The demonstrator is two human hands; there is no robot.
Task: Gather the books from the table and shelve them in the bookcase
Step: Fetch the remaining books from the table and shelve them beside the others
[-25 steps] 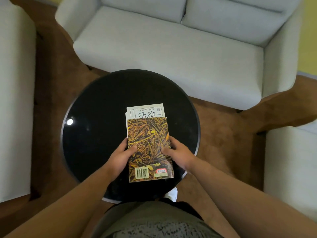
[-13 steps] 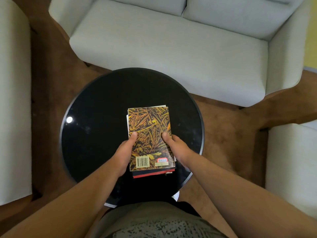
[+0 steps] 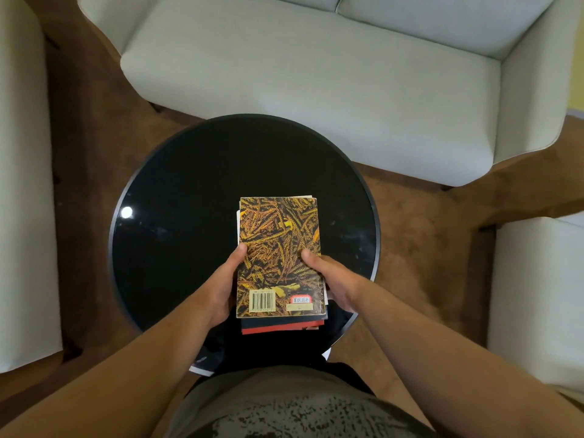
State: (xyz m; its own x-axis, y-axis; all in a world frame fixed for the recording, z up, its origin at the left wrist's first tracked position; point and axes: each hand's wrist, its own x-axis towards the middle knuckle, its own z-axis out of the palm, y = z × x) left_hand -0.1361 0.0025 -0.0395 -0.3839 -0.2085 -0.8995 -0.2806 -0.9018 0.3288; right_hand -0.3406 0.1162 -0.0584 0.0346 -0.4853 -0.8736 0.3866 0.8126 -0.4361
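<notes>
Both hands hold a small stack of books [image 3: 281,260] over the near part of the round black table [image 3: 177,222]. The left hand [image 3: 224,286] clasps the stack's left edge, thumb lying on the gold-patterned top cover; the right hand [image 3: 331,279] clasps the right edge likewise, thumb on top. A red-edged book [image 3: 278,327] juts out at the stack's near end.

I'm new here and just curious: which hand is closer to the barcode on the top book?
Left. The left hand holds the edge of the top book right beside the barcode; the right hand holds the opposite edge, across the cover.
</notes>
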